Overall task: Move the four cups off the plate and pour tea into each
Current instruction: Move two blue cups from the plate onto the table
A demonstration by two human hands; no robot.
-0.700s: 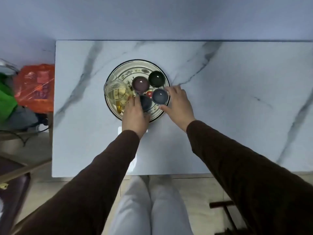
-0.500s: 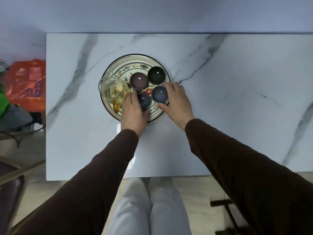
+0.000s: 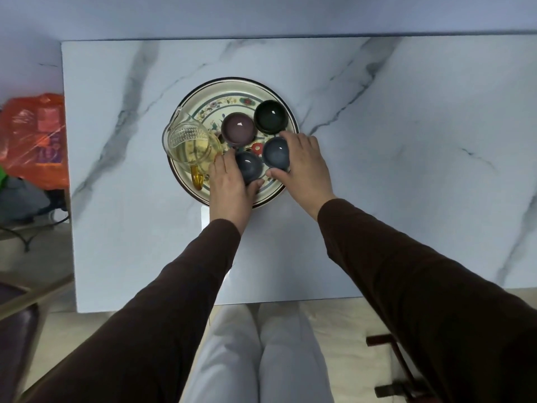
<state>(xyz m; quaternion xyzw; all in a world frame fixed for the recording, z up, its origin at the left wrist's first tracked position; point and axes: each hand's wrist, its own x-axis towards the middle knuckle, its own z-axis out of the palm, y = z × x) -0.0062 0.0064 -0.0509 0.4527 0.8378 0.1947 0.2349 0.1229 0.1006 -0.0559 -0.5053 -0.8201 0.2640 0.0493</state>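
Far to the left of the plate (image 3: 273,91), beyond the table's edge, an orange plastic bag (image 3: 35,138) sits on a cluttered stand, with grey and green items below it and a dark chair seat (image 3: 14,321) lower down on the pale floor. The table (image 3: 406,170) is white marble-look with grey veins, pushed against a plain pale wall.

On the plate's left side, overhanging its rim, stands a glass pitcher (image 3: 190,144) holding yellow tea, its amber handle pointing toward the person. The plate itself is cream with a floral band and a dark rim, set on the table left of centre.

All four cups stand on the plate. The purple cup (image 3: 238,129) is near the plate's middle, just right of the pitcher. The left hand (image 3: 229,187) closes around the dark blue cup (image 3: 248,165) at the plate's near side, thumb on the cup's near right and fingers on its left. The green cup (image 3: 270,116) sits at the plate's far right. The right hand (image 3: 305,167) grips the grey-blue cup (image 3: 276,152) on the plate's right side, fingers over its far rim and thumb at its near edge.

Both arms wear dark brown sleeves; pale trousers show below the table edge, nearer than the plate. A dark wooden frame (image 3: 389,370) lies on the floor, far right of it.
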